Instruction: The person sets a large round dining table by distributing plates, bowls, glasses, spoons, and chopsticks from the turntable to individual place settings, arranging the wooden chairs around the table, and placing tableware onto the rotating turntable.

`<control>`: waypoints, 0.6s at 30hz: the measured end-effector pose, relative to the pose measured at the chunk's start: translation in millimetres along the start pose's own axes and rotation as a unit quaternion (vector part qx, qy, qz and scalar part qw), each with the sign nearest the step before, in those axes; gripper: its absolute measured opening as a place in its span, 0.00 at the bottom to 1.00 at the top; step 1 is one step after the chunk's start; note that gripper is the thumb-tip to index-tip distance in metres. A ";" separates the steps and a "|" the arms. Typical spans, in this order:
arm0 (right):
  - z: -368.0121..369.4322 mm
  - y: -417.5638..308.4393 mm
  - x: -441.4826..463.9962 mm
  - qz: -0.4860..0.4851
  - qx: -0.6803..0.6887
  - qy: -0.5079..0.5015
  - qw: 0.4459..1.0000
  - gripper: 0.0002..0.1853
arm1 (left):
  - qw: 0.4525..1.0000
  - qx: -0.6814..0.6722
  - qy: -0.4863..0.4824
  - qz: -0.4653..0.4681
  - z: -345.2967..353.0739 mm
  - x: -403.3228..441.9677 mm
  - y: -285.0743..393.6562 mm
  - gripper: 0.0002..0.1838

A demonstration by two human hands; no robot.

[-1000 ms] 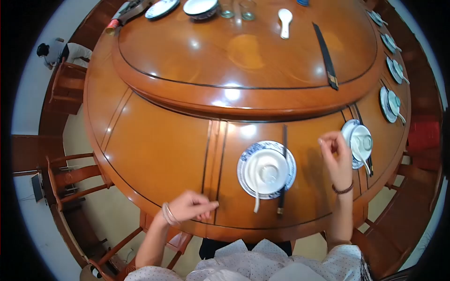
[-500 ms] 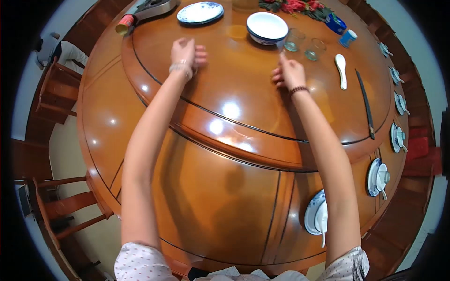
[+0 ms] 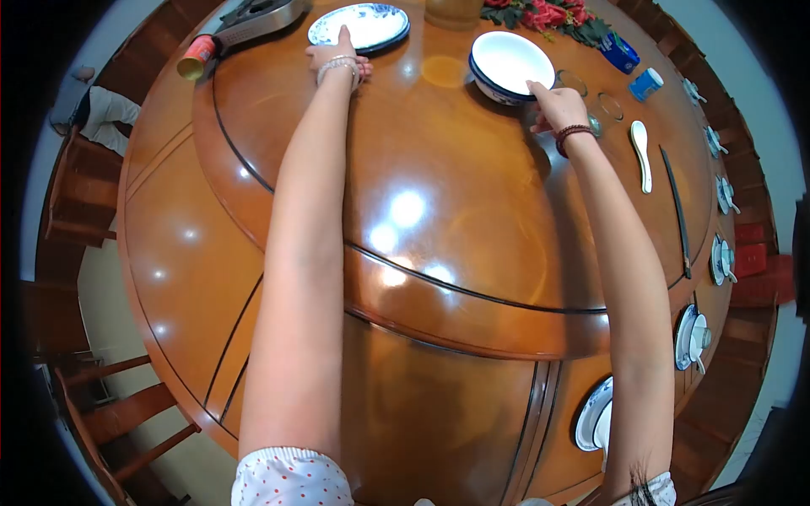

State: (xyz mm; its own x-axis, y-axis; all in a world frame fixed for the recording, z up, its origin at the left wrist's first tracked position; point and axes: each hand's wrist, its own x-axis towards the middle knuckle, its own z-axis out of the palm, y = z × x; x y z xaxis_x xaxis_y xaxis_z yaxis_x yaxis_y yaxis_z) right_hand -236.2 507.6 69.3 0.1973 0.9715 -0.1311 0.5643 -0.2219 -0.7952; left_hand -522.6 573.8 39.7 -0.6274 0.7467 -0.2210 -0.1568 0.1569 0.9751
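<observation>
Left hand (image 3: 341, 61): thumb extended over the near edge of the oval plate (image 3: 381, 25), other fingers bent low at that edge, opening narrow. Can't tell from this view whether gripping or only touching. Right hand (image 3: 558, 108): thumb over the near-right rim of the white bowls (image 3: 511, 64), remaining fingers curled on the outer side, rim pinched between. Seemingly stacked, blue band below the rim, openings up. Can't tell if lifted off the turntable (image 3: 439, 181).

Relative to fingers: oval plate directly beyond left thumb, blue pattern at border; white bowls up and left of right fingers, well apart from left hand. Just beside right hand, two clear glasses (image 3: 609, 107), partly hidden. Farther right, white spoon (image 3: 641, 156), then black chopsticks (image 3: 675, 211). Beyond glasses, blue-and-white container (image 3: 646, 85) and blue pack (image 3: 619, 52), near red flowers (image 3: 553, 15). Left of oval plate, portable stove (image 3: 261, 24), with red can (image 3: 196, 57) on its side just beside.
</observation>
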 end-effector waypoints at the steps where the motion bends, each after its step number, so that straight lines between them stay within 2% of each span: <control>1: -0.8 -4.1 1.0 0.003 0.000 0.000 1.000 0.24 | 1.000 0.021 0.008 0.005 0.5 6.2 -1.1 0.35; 2: -2.2 -6.3 1.4 0.015 0.013 -0.012 1.000 0.22 | 0.997 0.050 0.058 0.008 5.7 10.6 -3.6 0.26; 3: -3.7 -5.5 0.1 0.031 0.026 -0.024 0.999 0.19 | 0.998 0.042 0.037 -0.008 6.9 26.5 -10.0 0.16; 5: -3.4 -9.2 -0.6 0.057 0.072 -0.017 0.996 0.13 | 0.999 0.029 0.027 -0.014 8.3 36.6 -13.1 0.11; 7: -3.5 -13.7 -1.4 0.062 0.133 -0.013 0.989 0.11 | 0.999 0.036 0.032 -0.013 5.4 18.6 -0.4 0.12; 9: -5.8 -13.3 3.6 0.052 0.119 -0.045 0.991 0.12 | 0.997 0.014 -0.056 -0.059 -0.9 16.0 5.6 0.08; 11: -7.7 -9.5 8.1 0.045 0.105 -0.071 0.991 0.13 | 0.994 -0.021 -0.041 -0.100 -0.1 8.4 11.5 0.09; 13: -3.0 -10.0 5.7 0.045 0.117 -0.056 0.990 0.14 | 0.998 -0.042 -0.013 -0.039 3.8 9.2 9.2 0.11; 14: -1.1 -9.2 4.5 0.044 0.128 -0.043 0.990 0.15 | 0.992 -0.109 0.027 -0.060 7.2 10.6 10.8 0.11; 15: -2.8 -8.3 3.8 0.049 0.130 -0.040 0.989 0.15 | 0.992 -0.104 0.023 -0.061 8.3 9.0 9.7 0.11; 17: -7.4 -4.5 1.3 -0.019 0.136 -0.054 0.989 0.15 | 0.982 -0.169 0.035 0.081 9.0 1.7 0.6 0.14; 18: -1.6 2.9 13.7 -0.087 0.174 0.001 0.981 0.18 | 0.982 -0.159 0.028 0.093 5.5 -9.0 1.0 0.13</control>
State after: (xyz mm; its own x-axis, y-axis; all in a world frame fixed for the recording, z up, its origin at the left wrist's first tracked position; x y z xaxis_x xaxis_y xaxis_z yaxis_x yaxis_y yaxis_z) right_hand -230.6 520.1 66.1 0.1249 0.9918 0.0256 0.2814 -0.0106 -0.9595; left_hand -512.9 570.7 42.8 -0.7078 0.7048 -0.0488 -0.2606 -0.1962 0.9453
